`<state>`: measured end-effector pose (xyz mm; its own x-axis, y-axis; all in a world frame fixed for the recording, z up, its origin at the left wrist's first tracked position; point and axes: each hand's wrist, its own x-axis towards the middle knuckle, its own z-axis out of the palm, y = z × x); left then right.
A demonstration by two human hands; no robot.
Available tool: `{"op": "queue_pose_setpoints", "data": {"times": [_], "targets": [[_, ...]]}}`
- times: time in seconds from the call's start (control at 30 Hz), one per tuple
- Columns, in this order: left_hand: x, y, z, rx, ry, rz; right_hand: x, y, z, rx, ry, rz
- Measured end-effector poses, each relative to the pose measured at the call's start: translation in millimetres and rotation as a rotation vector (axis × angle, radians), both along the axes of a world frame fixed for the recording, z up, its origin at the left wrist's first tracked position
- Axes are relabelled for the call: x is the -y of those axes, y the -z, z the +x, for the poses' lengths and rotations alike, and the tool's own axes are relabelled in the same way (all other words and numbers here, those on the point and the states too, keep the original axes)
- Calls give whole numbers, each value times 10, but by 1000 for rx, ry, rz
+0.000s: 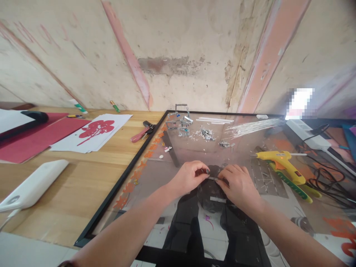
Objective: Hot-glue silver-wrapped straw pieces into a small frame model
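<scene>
My left hand [189, 177] and my right hand [239, 185] meet over the middle of a large black-framed glass panel [122, 174]. Both hands are closed in a pinch on a small thin silvery strip [213, 178] held between them, just above the glass. My fingertips nearly touch. A second short pale strip [217, 199] lies on the glass just below my right hand. My reflection shows dark in the glass beneath my arms.
A yellow glue gun [283, 165] lies right of my hands, with black cables [325, 181] and a white power strip [306, 135] beyond. Silver scraps [204, 133], thin wires [250, 128] and white sticks [215, 120] lie at the far edge. Red papercut sheets [94, 135], pliers [143, 132] and a white device [33, 185] rest on the wooden table at the left.
</scene>
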<state>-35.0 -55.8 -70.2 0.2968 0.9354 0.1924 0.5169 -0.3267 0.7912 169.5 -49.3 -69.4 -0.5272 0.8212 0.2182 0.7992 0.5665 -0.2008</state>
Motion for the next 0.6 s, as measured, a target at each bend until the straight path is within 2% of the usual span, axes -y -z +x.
{"op": "queue_pose_setpoints", "data": {"times": [0.17, 0.27, 0.47, 0.53, 0.6], "targets": [[-2, -9, -2, -24, 13, 19, -5, -8, 1, 1, 1, -5], [-12, -12, -20, 38, -16, -23, 3, -7, 6, 1, 9, -5], [-79, 22, -96, 444, -34, -388, -8, -43, -16, -31, -1, 12], [-94, 38, -106, 567, -22, -434, -75, -114, 93, -62, 14, 60], [-99, 53, -103, 667, -17, -444, -180, -205, 354, -93, 80, 150]]}}
